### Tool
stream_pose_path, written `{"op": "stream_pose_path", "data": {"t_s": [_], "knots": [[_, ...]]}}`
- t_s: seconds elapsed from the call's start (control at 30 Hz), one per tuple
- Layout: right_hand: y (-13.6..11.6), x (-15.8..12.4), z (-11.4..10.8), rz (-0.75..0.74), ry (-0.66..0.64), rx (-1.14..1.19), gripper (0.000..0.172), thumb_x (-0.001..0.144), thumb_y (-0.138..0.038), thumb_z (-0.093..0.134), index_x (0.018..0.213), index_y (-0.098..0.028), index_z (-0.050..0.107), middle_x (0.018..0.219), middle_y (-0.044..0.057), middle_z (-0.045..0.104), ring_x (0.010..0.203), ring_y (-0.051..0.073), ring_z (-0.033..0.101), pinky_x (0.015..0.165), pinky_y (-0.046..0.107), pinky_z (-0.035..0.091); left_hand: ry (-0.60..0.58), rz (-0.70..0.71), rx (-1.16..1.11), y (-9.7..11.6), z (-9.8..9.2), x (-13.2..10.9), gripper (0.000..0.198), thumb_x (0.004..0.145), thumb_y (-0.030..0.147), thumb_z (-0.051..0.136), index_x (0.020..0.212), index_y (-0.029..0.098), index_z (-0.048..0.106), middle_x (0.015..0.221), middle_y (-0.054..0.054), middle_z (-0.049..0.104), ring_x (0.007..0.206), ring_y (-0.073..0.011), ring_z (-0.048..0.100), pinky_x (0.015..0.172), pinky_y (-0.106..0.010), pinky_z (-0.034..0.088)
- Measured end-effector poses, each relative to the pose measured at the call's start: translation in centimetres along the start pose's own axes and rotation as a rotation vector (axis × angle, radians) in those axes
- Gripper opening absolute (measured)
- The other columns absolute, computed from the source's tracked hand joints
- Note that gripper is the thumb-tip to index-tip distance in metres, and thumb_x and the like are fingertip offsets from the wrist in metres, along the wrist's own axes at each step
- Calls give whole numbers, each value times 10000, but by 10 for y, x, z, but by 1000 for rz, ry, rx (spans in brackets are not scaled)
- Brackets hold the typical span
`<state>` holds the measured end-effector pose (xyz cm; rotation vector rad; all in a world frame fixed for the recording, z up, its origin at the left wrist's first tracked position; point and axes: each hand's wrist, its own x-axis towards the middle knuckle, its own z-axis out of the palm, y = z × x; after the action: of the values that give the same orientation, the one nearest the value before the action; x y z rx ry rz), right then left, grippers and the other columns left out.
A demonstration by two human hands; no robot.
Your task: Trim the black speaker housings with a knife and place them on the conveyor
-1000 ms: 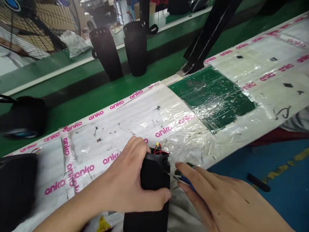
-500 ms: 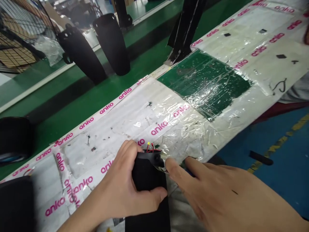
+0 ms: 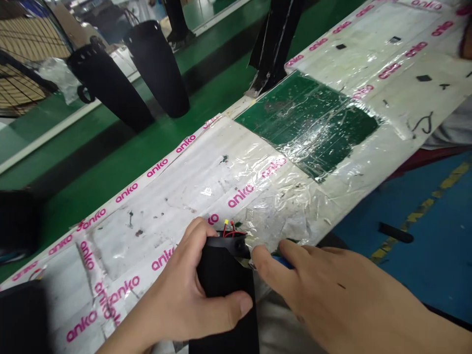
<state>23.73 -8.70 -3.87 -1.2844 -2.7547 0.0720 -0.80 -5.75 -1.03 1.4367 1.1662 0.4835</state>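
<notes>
left hand (image 3: 177, 300) fingers wrapped tight on black housing (image 3: 224, 275) at near edge of the counter (image 3: 177, 187) | right hand (image 3: 332, 300) fingers pinched on blue-handled tool (image 3: 283, 262), tip at the rim | risk imo: tip slips, nicks red wires (image 3: 232, 231) or left hand

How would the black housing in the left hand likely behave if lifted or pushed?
The black housing is probably stiff: the left hand wraps it without denting it. Its matte skin likely grips well. The thin red wires at its open end look floppy and easily snagged.
</notes>
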Motion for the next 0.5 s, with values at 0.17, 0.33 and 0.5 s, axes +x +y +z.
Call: {"op": "stream_pose_path", "data": {"t_s": [0.17, 0.33, 0.5], "knots": [[4, 8, 8, -14, 181, 114, 532, 766, -69, 534, 1271, -218, 458, 760, -4, 572, 518, 201, 495, 542, 382, 179, -74, 105, -93, -13, -8, 3, 505, 746, 354, 891, 1083, 293, 520, 1055, 14, 491, 923, -203, 488, 753, -324, 402], [4, 17, 15, -62, 194, 153, 492, 827, -39, 475, 1287, -202, 420, 765, -2, 584, 498, 207, 510, 539, 364, 160, -124, 214, -133, -26, -18, 10, 533, 761, 470, 905, 1091, 278, 532, 1092, -6, 489, 1010, -230, 486, 843, -343, 412], [-3, 21, 8, -25, 160, 162, 541, 755, -68, 564, 1258, -214, 432, 724, -33, 566, 487, 187, 526, 535, 341, 136, -158, 272, -95, -30, -27, 14, 548, 782, 562, 874, 1077, 256, 528, 1063, -21, 475, 1006, -243, 481, 885, -371, 425]]}}
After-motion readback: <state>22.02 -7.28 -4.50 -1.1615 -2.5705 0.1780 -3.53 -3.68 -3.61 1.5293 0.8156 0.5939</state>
